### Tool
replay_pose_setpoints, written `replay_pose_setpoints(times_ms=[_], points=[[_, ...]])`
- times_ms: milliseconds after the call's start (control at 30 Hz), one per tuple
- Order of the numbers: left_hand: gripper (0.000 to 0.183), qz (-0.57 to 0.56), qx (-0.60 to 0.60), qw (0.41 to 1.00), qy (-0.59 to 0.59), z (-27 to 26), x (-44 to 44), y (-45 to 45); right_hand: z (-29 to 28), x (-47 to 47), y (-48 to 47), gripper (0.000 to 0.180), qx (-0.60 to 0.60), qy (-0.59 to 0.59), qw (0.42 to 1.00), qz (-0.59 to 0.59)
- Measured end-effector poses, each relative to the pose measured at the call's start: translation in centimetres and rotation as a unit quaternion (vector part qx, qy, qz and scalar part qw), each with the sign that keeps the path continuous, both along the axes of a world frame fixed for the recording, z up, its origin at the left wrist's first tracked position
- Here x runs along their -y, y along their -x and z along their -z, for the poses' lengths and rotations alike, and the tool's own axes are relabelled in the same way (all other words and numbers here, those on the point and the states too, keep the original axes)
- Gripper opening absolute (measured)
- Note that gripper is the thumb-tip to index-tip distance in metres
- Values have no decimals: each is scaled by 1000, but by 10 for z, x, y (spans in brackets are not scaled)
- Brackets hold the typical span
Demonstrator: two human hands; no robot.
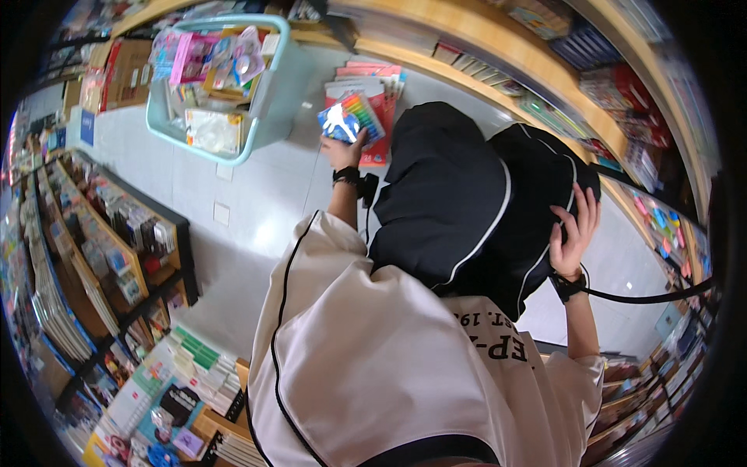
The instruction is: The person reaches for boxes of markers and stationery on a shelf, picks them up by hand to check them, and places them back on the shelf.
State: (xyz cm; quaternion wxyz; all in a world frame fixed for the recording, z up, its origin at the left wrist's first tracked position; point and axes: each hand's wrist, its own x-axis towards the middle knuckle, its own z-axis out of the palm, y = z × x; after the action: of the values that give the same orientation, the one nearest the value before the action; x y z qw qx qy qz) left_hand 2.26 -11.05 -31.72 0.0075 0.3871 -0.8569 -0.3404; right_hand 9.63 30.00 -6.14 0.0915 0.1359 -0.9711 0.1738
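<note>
My left hand (345,150) grips a flat pack (352,119) with a blue, white-patterned part and a row of rainbow-coloured sticks, perhaps pens or crayons. Beneath and behind the pack, red and white booklets or flat packets (373,157) lie in a pile on the floor. To the left stands a light-blue plastic basket (251,140) holding a pink-framed package (189,58), a white package with a yellow pattern (213,131) and other packaged goods. My right hand (575,227) rests on my black-clad knee, fingers spread, holding nothing.
Wooden shelves (408,49) with books and packaged goods run along the top and right. A cardboard box (125,73) stands left of the basket. Display racks (146,251) fill the left side, and boxes and small toys lie at the lower left. A black cable (648,299) runs from my right wrist.
</note>
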Motion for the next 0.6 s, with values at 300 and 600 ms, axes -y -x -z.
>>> replay_pose_setpoints(times_ms=[300,600], points=[[70,-40,19,968,-249,-16,30,-1,-3,-6,-14,23,-9,32,999,14],[39,-47,-29,768,-637,-104,23,17,-2,-3,-31,24,-22,71,997,11]])
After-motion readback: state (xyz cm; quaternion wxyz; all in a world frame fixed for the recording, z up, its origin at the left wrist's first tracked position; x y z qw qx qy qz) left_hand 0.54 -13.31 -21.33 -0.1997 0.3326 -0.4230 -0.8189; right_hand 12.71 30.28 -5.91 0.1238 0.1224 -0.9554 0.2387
